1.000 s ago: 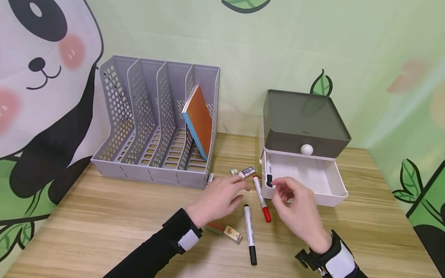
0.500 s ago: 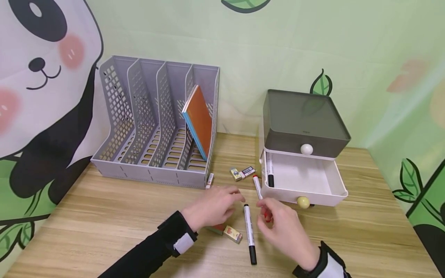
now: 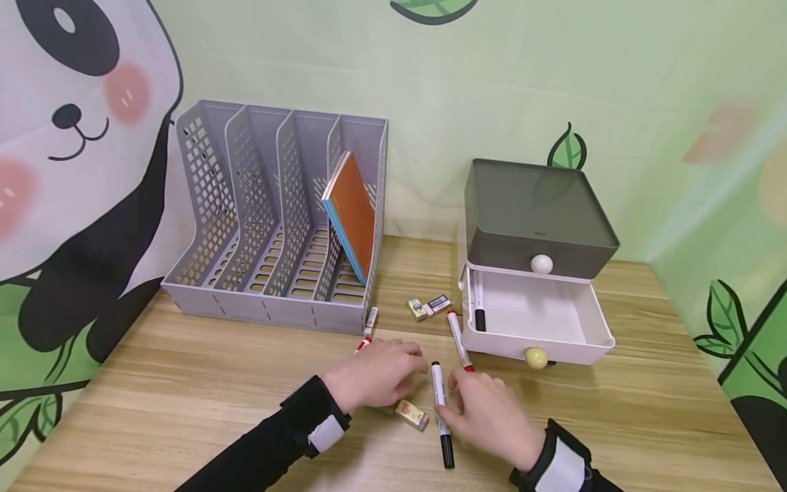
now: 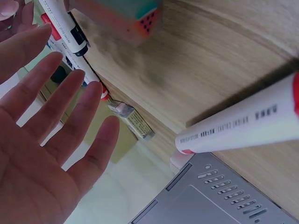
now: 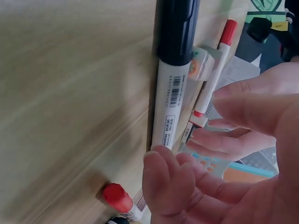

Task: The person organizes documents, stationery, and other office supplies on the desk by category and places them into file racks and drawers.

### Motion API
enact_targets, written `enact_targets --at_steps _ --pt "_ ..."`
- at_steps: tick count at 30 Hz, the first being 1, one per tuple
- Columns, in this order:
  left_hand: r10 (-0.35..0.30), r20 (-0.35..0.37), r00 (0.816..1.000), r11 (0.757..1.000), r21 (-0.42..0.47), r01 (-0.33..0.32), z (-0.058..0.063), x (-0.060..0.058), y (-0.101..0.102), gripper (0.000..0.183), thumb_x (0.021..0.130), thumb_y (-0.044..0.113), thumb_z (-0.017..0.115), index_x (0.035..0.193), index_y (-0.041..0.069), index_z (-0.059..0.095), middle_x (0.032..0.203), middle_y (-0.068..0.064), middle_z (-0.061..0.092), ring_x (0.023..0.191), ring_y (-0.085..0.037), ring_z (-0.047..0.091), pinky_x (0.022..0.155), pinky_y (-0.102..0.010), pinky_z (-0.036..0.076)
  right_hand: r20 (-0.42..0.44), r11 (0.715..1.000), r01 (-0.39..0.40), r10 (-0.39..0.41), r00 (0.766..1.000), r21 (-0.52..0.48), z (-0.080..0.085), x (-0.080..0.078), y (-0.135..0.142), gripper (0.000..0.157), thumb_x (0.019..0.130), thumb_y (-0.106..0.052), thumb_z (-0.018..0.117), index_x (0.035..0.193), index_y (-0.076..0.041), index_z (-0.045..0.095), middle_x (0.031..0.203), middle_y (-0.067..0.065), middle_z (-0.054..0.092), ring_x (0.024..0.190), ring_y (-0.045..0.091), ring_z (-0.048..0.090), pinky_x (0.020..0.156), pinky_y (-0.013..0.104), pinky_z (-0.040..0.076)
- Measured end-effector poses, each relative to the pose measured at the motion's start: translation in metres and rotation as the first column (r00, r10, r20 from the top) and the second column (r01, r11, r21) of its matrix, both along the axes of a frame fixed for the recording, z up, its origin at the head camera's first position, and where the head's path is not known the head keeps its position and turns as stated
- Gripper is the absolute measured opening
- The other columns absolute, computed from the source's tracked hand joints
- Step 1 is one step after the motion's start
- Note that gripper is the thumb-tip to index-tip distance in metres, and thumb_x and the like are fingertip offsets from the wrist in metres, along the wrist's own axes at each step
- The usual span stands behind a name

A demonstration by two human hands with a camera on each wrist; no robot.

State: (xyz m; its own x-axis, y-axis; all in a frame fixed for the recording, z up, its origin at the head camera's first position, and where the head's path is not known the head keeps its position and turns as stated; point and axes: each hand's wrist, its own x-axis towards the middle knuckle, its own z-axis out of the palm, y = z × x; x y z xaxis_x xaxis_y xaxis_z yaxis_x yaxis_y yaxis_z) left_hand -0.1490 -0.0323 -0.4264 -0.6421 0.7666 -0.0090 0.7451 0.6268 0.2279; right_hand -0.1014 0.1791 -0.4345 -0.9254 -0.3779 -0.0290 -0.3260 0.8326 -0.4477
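Observation:
My right hand (image 3: 494,417) is at a black-capped whiteboard marker (image 3: 440,396) on the table. Its thumb reaches over the marker's barrel, the fingers bent and apart from it; in the right wrist view the fingertips (image 5: 161,175) appear beside the white barrel, and contact is unclear. My left hand (image 3: 381,372) hovers palm-down with loose fingers, holding nothing. Beneath it lies a second red marker (image 4: 243,121), partly hidden in the head view, and a red-green block (image 4: 117,18). A small eraser (image 3: 410,415) lies just below that hand. A red-capped marker (image 3: 456,338) rests beyond my right fingers.
At the right, a grey-topped organizer (image 3: 541,205) has its white lower drawer (image 3: 553,345) pulled out, with a black marker (image 3: 479,301) inside. A grey file rack (image 3: 270,307) at the left holds orange and blue notebooks (image 3: 353,212). Two erasers (image 3: 428,307) lie between.
My right hand has come away from the drawer's left side, passing over the red marker toward the black marker. The left hand has shifted slightly down and left.

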Motion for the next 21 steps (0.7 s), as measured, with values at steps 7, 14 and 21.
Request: enact_targets --at_steps 7,14,21 --pt "0.008 0.006 1.0 1.0 -0.022 -0.008 -0.004 0.002 0.003 0.025 0.089 0.017 0.079 0.114 0.015 0.076 0.112 -0.001 0.073 0.096 -0.017 0.071 0.082 -0.031 0.059 0.01 0.998 0.035 -0.036 0.999 0.049 -0.002 -0.004 -0.003 0.03 0.084 -0.028 0.084 0.079 -0.013 0.059 0.062 -0.005 0.05 0.052 0.012 0.048 0.044 0.026 0.033" --pt "-0.003 -0.002 1.0 1.0 -0.027 0.003 -0.005 0.004 0.003 0.023 0.089 0.018 0.079 0.112 0.015 0.076 0.105 0.001 0.073 0.086 -0.012 0.068 0.075 -0.029 0.057 0.057 0.997 0.021 -0.025 0.998 0.071 -0.006 -0.007 -0.005 0.033 0.083 -0.028 0.085 0.075 -0.013 0.057 0.062 -0.004 0.05 0.053 0.014 0.048 0.046 0.027 0.033" --pt "0.011 0.029 1.0 1.0 -0.025 -0.01 -0.005 0.003 0.001 0.022 0.09 0.017 0.078 0.112 0.015 0.076 0.106 0.0 0.073 0.089 -0.012 0.07 0.078 -0.028 0.058 0.097 0.996 0.037 -0.045 0.994 0.078 -0.011 -0.007 -0.003 0.033 0.082 -0.025 0.085 0.074 -0.014 0.056 0.063 -0.003 0.051 0.053 0.015 0.049 0.047 0.027 0.033"
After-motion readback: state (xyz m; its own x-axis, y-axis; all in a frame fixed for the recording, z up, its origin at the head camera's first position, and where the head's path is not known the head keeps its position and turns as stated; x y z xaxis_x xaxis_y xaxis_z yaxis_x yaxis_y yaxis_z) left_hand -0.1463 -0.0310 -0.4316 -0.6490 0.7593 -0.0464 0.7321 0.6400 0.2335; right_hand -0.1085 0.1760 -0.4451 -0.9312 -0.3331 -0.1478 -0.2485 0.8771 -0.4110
